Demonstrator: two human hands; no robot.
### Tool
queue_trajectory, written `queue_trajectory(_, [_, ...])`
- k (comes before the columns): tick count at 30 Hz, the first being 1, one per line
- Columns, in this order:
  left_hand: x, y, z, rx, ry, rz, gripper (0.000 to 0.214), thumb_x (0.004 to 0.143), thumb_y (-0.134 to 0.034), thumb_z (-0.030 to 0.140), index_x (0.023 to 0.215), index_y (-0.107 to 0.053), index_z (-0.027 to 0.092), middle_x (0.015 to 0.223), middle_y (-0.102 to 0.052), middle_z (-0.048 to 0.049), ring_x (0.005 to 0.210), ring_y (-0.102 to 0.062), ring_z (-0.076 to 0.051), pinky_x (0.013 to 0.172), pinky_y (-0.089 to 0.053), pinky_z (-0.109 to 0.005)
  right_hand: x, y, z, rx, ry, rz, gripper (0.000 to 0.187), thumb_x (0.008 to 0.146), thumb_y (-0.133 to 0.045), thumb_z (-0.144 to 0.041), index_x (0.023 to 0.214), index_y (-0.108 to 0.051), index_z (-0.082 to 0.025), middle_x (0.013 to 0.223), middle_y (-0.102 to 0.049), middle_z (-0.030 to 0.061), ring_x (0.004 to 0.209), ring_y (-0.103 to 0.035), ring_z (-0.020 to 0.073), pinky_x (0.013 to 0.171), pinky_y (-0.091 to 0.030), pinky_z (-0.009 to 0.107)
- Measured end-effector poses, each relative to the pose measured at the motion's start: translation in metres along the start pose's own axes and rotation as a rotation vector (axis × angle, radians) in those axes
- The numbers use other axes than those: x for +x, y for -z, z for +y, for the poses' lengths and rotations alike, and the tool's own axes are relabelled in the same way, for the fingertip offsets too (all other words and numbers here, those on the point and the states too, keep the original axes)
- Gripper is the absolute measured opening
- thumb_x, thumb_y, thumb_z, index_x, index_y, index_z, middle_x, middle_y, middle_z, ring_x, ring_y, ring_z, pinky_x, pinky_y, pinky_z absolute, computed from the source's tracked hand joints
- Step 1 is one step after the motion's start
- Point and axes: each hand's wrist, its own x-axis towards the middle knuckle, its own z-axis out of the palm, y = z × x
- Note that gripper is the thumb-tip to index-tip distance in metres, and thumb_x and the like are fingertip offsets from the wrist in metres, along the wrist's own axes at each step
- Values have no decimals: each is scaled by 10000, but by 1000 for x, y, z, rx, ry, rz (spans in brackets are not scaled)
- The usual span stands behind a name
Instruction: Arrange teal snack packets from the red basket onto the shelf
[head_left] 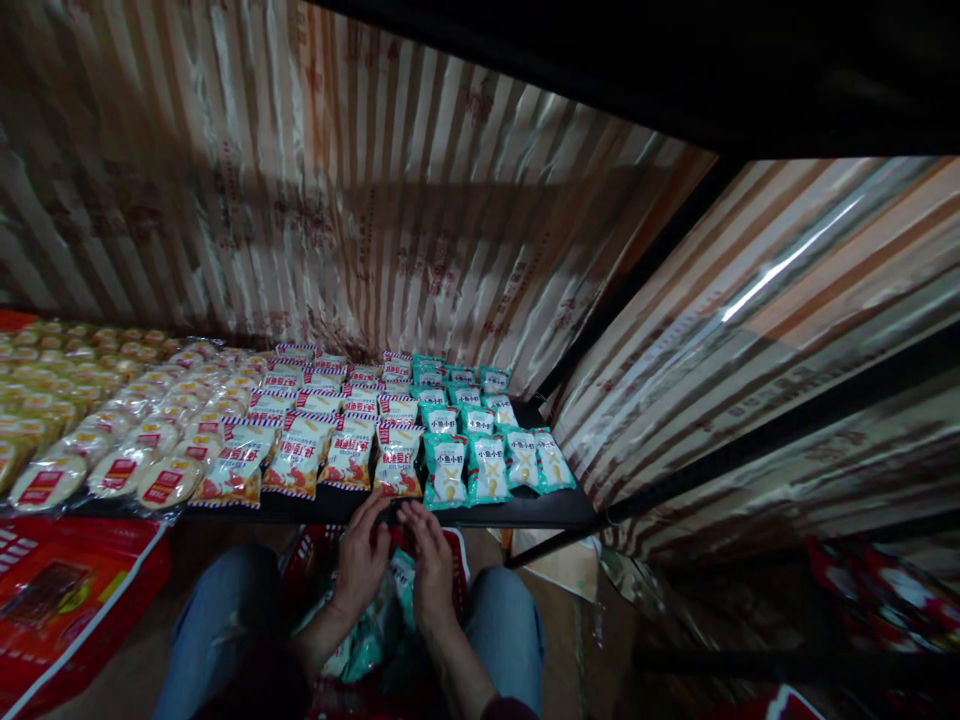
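Observation:
My left hand (363,556) and my right hand (430,558) are held side by side at the shelf's front edge, above a red basket (460,556) between my knees. Both have fingers stretched forward, and no item shows in either. The left fingertips come close to a white and orange snack packet (397,462) in the front row; whether they touch it I cannot tell. Just beyond my right hand stand teal and white snack packets (447,468), set in rows. More teal packets (367,640) lie loose in the basket, partly hidden by my forearms.
A black shelf (551,508) carries round clear-wrapped crackers (124,468) and yellow packaged snacks (45,385) on the left. Another red basket (142,570) stands at lower left. A dark frame post (637,285) rises at the right, before striped sheeting (375,190).

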Motion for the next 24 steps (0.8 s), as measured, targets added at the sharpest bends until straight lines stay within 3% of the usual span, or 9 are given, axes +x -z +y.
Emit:
queue_trajectory(3, [-15,2,0,-209,291,30,328,817,-475,348,1037,-642,171,1174,-648,-112,1101,-604,-230,975,-471,-405,0,5,4,301,-224,46,472,816,-499,-553,1047,-665,-176,1138,-676,148,1110,-620,265,981,-460,453])
queue_trajectory(6, [-28,2,-4,-373,535,-2,407,778,-496,450,1013,-647,153,1123,-670,-122,1049,-633,-243,901,-510,-375,0,14,16,282,-224,49,455,844,-435,-526,1014,-669,-175,1158,-665,159,1132,-609,261,957,-485,457])
queue_trajectory(8, [-34,4,-10,-349,629,-41,414,774,-481,453,994,-646,142,1087,-680,-122,1017,-647,-238,855,-525,-346,-1,21,26,229,-227,62,432,843,-433,-503,1005,-664,-176,1155,-667,158,1117,-619,261,935,-501,457])
queue_trajectory(10, [-37,7,-18,-171,713,-104,368,780,-468,399,969,-645,137,1021,-696,-107,962,-665,-223,824,-527,-322,-2,28,39,189,-261,87,401,828,-449,-478,994,-655,-178,1140,-675,152,1089,-636,254,922,-509,440])
queue_trajectory(12, [-38,13,-30,-70,774,-122,307,781,-464,320,931,-643,121,977,-698,-117,939,-667,-236,807,-524,-334,-1,38,54,117,-305,141,384,797,-463,-454,978,-647,-170,1102,-691,146,1040,-659,248,899,-518,417])
queue_trajectory(14, [-39,21,-42,29,801,-139,231,757,-502,257,889,-644,130,1000,-689,-119,1017,-634,-260,869,-489,-357,1,50,70,-106,-294,265,384,768,-468,-454,945,-642,-161,1002,-716,134,954,-684,243,842,-534,395])
queue_trajectory(18, [-47,32,-64,171,805,-209,228,711,-571,172,931,-629,168,1135,-651,-100,1182,-536,-243,957,-413,-326,4,75,98,-256,-304,391,336,673,-551,-355,952,-628,-183,992,-703,74,1006,-635,210,871,-491,335])
queue_trajectory(21, [-58,29,-73,211,863,-296,286,683,-611,172,969,-619,155,995,-693,-94,1054,-612,-252,872,-448,-317,-3,80,116,-313,-404,332,317,590,-621,-286,888,-645,-180,794,-705,35,833,-659,209,766,-508,330])
queue_trajectory(24, [-68,22,-79,186,888,-355,372,658,-644,190,1028,-611,162,981,-698,-72,995,-631,-231,829,-459,-283,-15,68,129,-300,-518,190,358,538,-683,-262,886,-667,-179,664,-687,8,639,-648,194,632,-514,325])
